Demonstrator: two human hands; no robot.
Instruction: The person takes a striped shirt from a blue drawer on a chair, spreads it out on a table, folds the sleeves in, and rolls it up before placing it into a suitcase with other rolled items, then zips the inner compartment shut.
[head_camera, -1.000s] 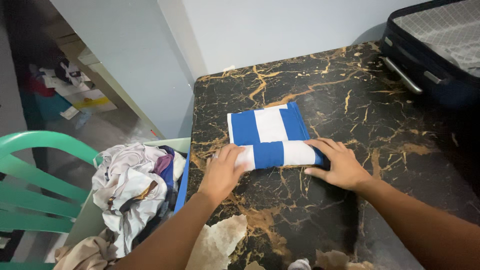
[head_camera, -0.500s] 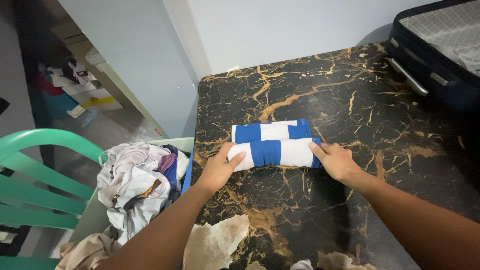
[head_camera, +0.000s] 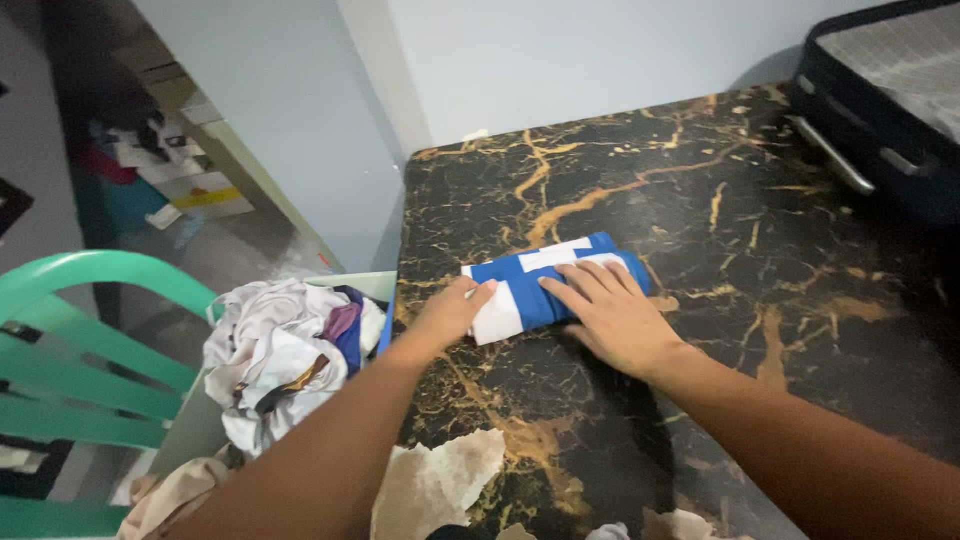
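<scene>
A blue and white striped cloth (head_camera: 520, 275) lies rolled into a short bundle on the black table with gold marbling (head_camera: 700, 200). My left hand (head_camera: 450, 312) presses on the roll's left end, fingers curled against the white part. My right hand (head_camera: 608, 310) lies flat across the top of the roll, fingers spread and pointing left, covering its right half.
A pile of mixed clothes (head_camera: 285, 350) fills a basket left of the table, beside a green plastic chair (head_camera: 90, 350). A dark open suitcase (head_camera: 880, 100) sits at the table's back right corner. The table's front edge has peeling patches (head_camera: 440, 480).
The cloth has been rolled fully away from me; no flat part remains. My right hand moved from the roll's right end onto its top. The view shifted slightly.
</scene>
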